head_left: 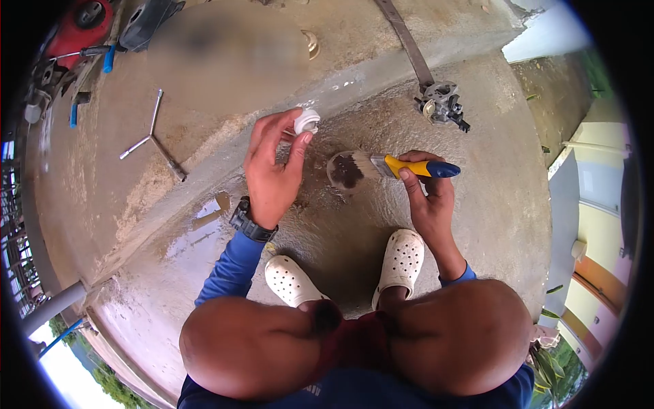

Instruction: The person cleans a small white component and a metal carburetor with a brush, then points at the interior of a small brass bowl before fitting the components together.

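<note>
My left hand [271, 174], with a watch on the wrist, pinches a small white round plastic part [308, 121] between thumb and fingers. In my right hand [434, 211] is a paintbrush with a yellow and blue handle [412, 167], its bristles pointing left. The bristle tips overlap the right rim of a shallow round dish [335, 178] on the wet concrete, which has a dark patch in its middle. Farther off, above the brush, a metal carburetor [443, 105] rests on the floor, apart from both hands.
A Y-shaped socket wrench [155, 138] lies on the raised concrete at left. Red and black machine parts [78, 31] and blue-handled tools [109, 58] sit at top left. A flat metal strip [407, 41] runs down to the carburetor. A small metal cup [311, 45] stands at the back.
</note>
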`<state>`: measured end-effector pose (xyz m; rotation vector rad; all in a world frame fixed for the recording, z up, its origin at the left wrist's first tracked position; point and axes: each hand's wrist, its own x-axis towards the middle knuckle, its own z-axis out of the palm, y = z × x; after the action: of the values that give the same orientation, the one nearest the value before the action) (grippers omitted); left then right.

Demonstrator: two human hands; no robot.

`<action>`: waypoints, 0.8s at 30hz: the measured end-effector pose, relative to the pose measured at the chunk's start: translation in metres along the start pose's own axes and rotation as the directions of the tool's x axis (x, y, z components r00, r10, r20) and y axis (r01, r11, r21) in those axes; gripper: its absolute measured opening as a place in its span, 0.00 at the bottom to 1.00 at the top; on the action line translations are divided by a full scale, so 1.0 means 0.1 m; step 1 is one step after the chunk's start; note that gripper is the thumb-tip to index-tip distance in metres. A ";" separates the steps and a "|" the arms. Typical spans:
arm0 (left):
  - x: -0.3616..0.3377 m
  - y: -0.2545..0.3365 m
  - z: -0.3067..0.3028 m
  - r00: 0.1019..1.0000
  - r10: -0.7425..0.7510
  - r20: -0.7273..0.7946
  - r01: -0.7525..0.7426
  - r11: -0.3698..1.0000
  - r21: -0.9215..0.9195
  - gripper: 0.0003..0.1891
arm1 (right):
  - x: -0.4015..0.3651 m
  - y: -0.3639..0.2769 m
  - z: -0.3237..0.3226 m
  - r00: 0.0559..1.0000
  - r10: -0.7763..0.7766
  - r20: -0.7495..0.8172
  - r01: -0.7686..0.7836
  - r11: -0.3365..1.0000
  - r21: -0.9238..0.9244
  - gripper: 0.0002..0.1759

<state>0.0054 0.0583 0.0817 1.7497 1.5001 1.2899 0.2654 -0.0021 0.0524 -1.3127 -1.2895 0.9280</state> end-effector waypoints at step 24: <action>1.05 0.71 0.13 0.847 0.407 0.341 -0.497 0.834 0.238 0.20 | -0.04 0.06 -0.02 0.995 -0.052 0.090 0.070 0.975 -0.209 0.15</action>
<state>0.0447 0.1407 0.1709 2.5061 1.2143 0.9760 0.2677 -0.0058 0.0463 -1.4004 -1.5195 0.8275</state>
